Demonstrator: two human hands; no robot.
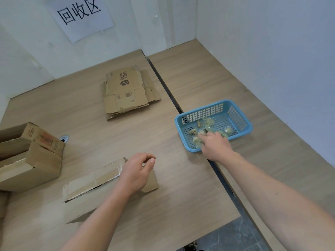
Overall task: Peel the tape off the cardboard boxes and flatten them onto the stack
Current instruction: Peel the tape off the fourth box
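Head view: we see the box (pixel 101 182) on the near part of the table (pixel 172 205), its long axis running from near left to far right. It is brown, with shiny tape over the top and a dark slit along the seam. Our left hand (pixel 137 171) is over its right end, fingers loosely curled; we cannot tell if it grips. Our right hand (pixel 215 145), well apart, reaches into the basket (pixel 243 116) among tape scraps (pixel 208 122); its fingers are hidden. The stack (pixel 126 91) lies far.

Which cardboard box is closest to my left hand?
The taped box lying nearest you, under your left hand; the two open boxes stand farther left.
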